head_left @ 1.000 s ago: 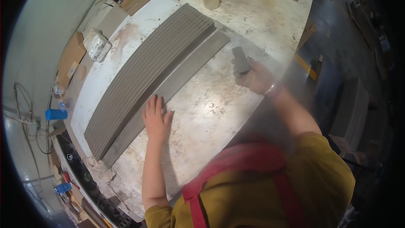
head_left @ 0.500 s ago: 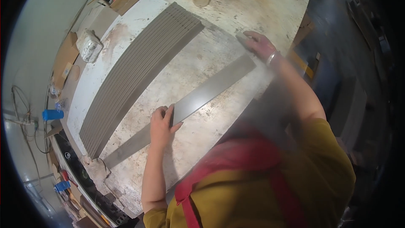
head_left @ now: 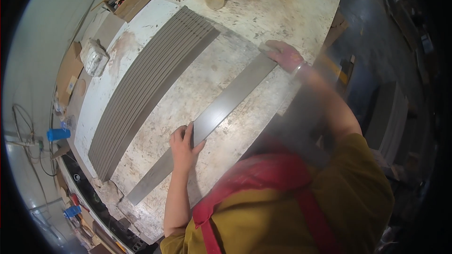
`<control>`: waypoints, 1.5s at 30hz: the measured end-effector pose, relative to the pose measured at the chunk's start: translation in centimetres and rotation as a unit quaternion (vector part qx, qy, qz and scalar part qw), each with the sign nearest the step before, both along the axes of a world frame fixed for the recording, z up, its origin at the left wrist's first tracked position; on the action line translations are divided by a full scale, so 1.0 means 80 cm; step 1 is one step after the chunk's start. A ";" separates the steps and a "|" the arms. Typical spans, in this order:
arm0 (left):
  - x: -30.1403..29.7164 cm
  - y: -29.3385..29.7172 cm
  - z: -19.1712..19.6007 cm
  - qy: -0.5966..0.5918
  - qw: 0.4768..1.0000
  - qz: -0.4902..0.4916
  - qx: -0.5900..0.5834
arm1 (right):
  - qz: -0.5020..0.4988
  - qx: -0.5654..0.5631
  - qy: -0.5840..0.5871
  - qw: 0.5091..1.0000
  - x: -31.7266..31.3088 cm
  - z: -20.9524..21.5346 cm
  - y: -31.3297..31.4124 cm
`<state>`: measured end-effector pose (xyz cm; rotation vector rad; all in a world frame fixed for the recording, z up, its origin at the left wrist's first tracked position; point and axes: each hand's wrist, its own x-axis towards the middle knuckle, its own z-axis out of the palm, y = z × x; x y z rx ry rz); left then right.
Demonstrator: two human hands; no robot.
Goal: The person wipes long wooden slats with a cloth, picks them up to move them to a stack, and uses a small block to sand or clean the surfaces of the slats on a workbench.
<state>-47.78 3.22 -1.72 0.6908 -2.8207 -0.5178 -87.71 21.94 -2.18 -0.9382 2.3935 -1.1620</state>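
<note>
Likely stiff, the strip [head_left: 235, 95] suits holding by its edges at frame center, left hand [head_left: 182, 148] spread there, right hand [head_left: 285, 55] gripping a block [head_left: 264, 47].

I count 1 left hand [head_left: 184, 150] | 1 right hand [head_left: 285, 55] | 1 gray strip [head_left: 213, 115] under left hand | 1 big stack [head_left: 153, 87] beyond it

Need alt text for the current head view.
A person's left hand rests on a long grey strip lying diagonally on a stained worktable; the right hand holds a small, partly hidden block at its far end. A stack of similar strips lies to the left.
</note>
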 end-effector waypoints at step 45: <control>0.258 0.020 -0.015 0.320 0.915 0.228 0.093 | 0.758 -0.052 0.370 0.535 0.830 0.062 -0.394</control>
